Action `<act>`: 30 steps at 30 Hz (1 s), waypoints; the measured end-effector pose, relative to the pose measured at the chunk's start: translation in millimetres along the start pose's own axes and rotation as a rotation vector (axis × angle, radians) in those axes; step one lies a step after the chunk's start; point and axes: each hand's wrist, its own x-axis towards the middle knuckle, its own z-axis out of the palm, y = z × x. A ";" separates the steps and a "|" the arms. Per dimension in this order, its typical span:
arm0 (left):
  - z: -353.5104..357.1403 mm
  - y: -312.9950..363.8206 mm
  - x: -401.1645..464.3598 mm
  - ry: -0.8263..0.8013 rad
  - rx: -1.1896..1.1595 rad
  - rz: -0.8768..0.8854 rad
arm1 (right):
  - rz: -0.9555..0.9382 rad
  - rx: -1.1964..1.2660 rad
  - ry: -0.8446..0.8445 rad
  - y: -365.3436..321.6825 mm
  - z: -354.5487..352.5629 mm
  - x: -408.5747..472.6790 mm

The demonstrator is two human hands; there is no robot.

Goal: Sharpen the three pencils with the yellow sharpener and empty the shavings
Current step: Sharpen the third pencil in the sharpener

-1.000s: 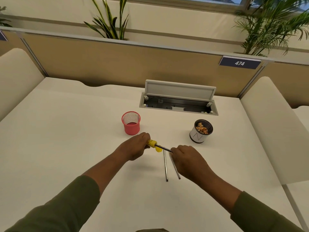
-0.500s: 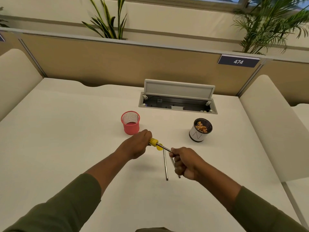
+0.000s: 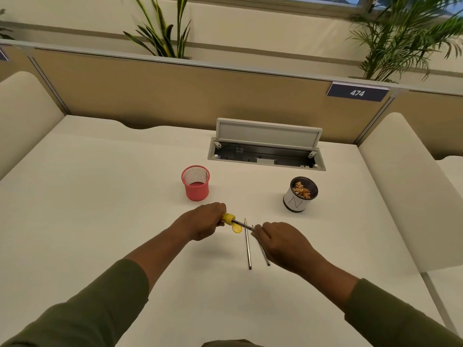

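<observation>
My left hand point(image 3: 204, 222) grips the yellow sharpener point(image 3: 228, 218), whose round yellow cap point(image 3: 237, 229) hangs below it. A dark pencil point(image 3: 243, 224) is stuck into the sharpener, and my right hand point(image 3: 283, 242) holds its other end. Two more grey pencils lie on the white desk point(image 3: 100, 209) just under my hands: one point(image 3: 248, 249) fully in view with its tip pointing away, the other point(image 3: 265, 256) partly hidden by my right hand.
A pink mesh cup point(image 3: 196, 182) stands behind my left hand. A white cup with a dark rim point(image 3: 299, 195) holding shavings stands at the right. An open cable tray with a raised lid point(image 3: 266, 149) sits at the back, in front of the tan partition.
My right hand has turned from a knuckles-up curled grip to a flatter pose on the pencil. The sharpener and left hand stay in place.
</observation>
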 end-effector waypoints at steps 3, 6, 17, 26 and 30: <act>2.8 2.6 -0.3 0.039 0.000 -0.006 | 0.205 0.218 0.023 -13.5 3.7 0.4; 3.3 4.0 -1.8 0.066 0.030 0.003 | 0.819 0.753 -0.081 -22.8 1.3 13.1; -2.5 5.5 2.3 0.030 0.015 0.027 | 0.737 0.706 -0.216 -8.4 -11.6 -0.8; -4.7 6.0 4.2 -0.042 0.007 0.022 | 0.094 0.074 -0.035 4.7 -2.6 -15.0; -0.1 3.9 2.1 0.024 0.022 0.007 | 0.930 0.860 -0.133 -12.1 -4.1 6.7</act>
